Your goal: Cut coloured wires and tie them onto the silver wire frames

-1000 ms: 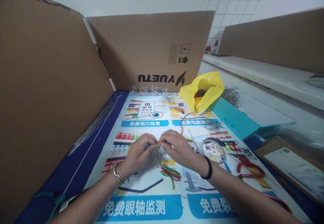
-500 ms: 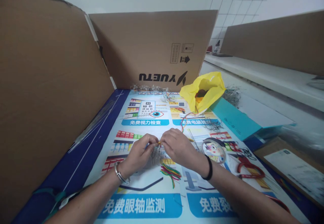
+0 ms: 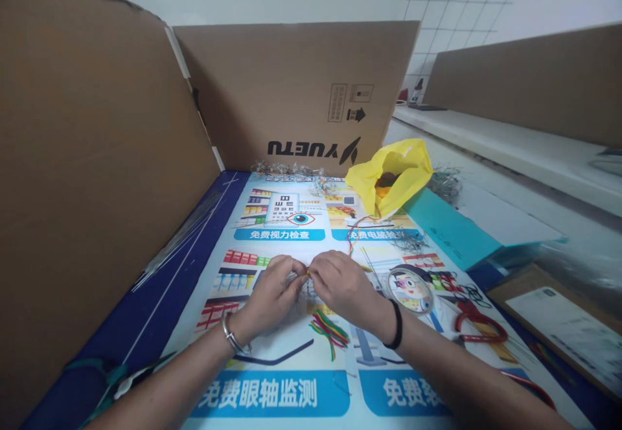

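Observation:
My left hand (image 3: 276, 291) and my right hand (image 3: 343, 284) meet over the middle of the printed sheet (image 3: 286, 352), fingertips pinched close together. Between them shows a tiny bit of yellow and reddish coloured thread (image 3: 307, 272), mostly hidden by the fingers. Thin wiry strands, blurred, hang just below the fingertips. A bundle of cut green, red and yellow threads (image 3: 330, 334) lies under my right wrist. From a yellow bag (image 3: 413, 164) at the back right, multicoloured strands (image 3: 354, 232) run toward my right hand.
Cardboard walls (image 3: 291, 80) stand behind and on the left. Tangled fine wire (image 3: 411, 241) lies at the right and along the back. Teal-handled scissors (image 3: 114, 375) rest at the lower left, red curved handles (image 3: 483, 336) at the right. A turquoise box (image 3: 451, 229) sits beyond.
Both hands stay together with fingers still pinched; the right fingers have shifted very slightly. The wiry strands below show less now. Nothing else has visibly moved.

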